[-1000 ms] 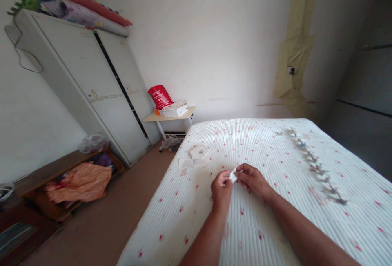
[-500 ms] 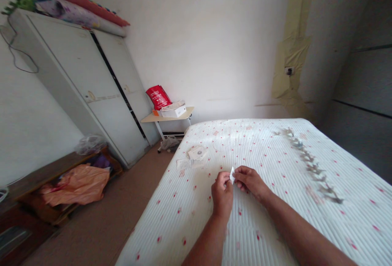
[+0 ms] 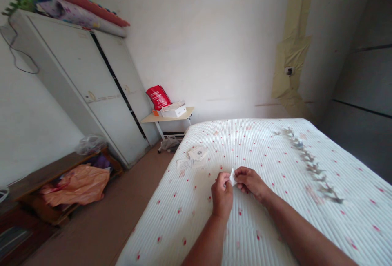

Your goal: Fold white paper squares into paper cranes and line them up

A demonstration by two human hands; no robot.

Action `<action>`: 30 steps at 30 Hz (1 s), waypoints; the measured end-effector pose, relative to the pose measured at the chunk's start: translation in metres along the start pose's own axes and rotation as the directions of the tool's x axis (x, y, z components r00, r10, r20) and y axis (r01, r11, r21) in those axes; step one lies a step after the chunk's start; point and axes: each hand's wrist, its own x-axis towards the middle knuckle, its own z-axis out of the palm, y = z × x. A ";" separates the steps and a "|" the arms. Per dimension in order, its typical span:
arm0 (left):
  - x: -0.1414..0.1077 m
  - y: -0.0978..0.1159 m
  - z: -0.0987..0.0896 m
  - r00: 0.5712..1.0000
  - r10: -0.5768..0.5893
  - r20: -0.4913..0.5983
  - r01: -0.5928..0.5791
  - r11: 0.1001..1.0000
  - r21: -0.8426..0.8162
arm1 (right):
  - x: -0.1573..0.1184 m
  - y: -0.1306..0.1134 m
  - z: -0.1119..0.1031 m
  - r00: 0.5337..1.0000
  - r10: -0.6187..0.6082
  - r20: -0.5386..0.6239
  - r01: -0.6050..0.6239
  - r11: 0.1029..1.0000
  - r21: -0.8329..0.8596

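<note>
Two hands, head view: the left hand (image 3: 222, 192) and the right hand (image 3: 251, 182) are meeting above the bed (image 3: 266, 217), fingers bent, both forearms reaching in from the lower edge.
Left grasp: thumb and fingers are pinching one small white paper (image 3: 232, 177) at its near left side.
Right grasp: thumb and fingertips are gripping the same paper at its right edge, the other fingers curling beneath.
White paper: one piece, standing between the fingertips with a point upward.
Loose sheets: two are lying beyond the left hand, one with a round dark mark (image 3: 198, 153) touching one printed sheet (image 3: 184, 164).
Row of pieces: many small greyish pieces (image 3: 315, 170) are lining the bed's right side; blur is preventing a count.
Side table: one table (image 3: 148, 119) is bearing one white box (image 3: 175, 112), contents hidden, and one red bag (image 3: 158, 97).
Wooden unit: one low unit (image 3: 43, 173) is holding one orange plastic bag (image 3: 76, 184); one clear bag (image 3: 90, 144) is resting on top.
</note>
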 end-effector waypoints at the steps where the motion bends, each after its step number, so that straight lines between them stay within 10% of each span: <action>1: 0.000 -0.001 0.000 1.000 -0.013 0.002 0.013 0.999 -0.036 | 0.000 0.000 0.000 1.000 -0.012 -0.003 0.012 1.000 -0.014; 16: 0.004 0.004 -0.007 0.992 -0.119 0.038 0.125 0.945 -0.303 | -0.006 -0.003 0.001 0.986 -0.143 0.089 0.137 0.988 0.071; 30: 0.005 0.004 -0.006 0.994 -0.096 -0.049 0.088 0.984 -0.155 | 0.002 0.008 0.003 0.955 -0.266 0.132 0.266 0.964 0.015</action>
